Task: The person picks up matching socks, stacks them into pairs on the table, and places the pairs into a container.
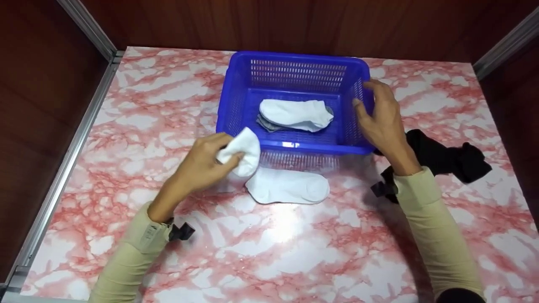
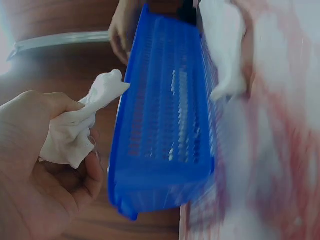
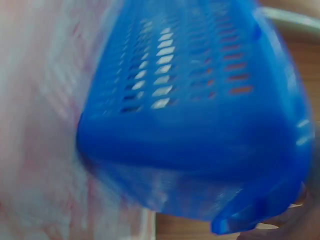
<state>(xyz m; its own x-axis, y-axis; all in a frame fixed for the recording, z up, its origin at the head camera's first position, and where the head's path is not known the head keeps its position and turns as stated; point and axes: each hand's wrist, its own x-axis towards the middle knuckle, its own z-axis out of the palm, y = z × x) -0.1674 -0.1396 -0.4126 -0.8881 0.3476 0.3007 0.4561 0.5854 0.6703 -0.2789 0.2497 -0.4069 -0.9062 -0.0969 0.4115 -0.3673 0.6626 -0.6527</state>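
Observation:
My left hand pinches a folded white sock between thumb and fingers, at the front left corner of a blue plastic basket. The left wrist view shows the crumpled cloth of this sock close beside the basket wall. At the basket's right side, my right hand grips the rim, its thumb on the inner side. Inside the basket lies a white sock on top of grey ones. Another white sock pair lies flat on the table before the basket.
Black socks lie on the table right of the basket, partly behind my right forearm. The red and white marbled table is bordered by brown panels at the back and sides, with metal rails at the left and right.

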